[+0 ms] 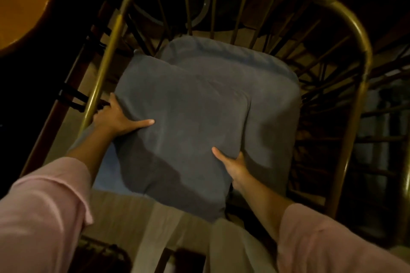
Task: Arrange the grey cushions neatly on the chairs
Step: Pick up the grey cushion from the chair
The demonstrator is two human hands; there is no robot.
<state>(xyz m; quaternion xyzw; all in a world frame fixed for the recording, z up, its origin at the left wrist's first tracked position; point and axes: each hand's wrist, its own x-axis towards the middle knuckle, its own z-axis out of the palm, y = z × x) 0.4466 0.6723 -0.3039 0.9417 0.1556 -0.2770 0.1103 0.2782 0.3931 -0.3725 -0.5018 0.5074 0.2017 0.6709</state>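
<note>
A chair (346,13) with a curved brass-coloured frame and thin dark spindles fills most of the view, seen from above. A flat grey seat cushion (273,104) lies on its seat, reaching to the far edge under the spindles and to the right edge of the seat. On top of it a second grey cushion (182,122), plumper and creased, sits tilted, its far corner near the chair's left rail and its near corner hanging past the front edge of the seat. Pink sleeves (42,213) cover both forearms at the bottom corners. The left hand (115,118) grips the upper cushion's left edge beside the left rail, thumb pressed flat on top, fingers curled underneath. The right hand (233,164) clasps the cushion's right edge near the front, thumb on top, fingers wrapped around the side. Round wooden tabletops (20,6) show at the upper left and upper right corners, well apart from the cushions
</note>
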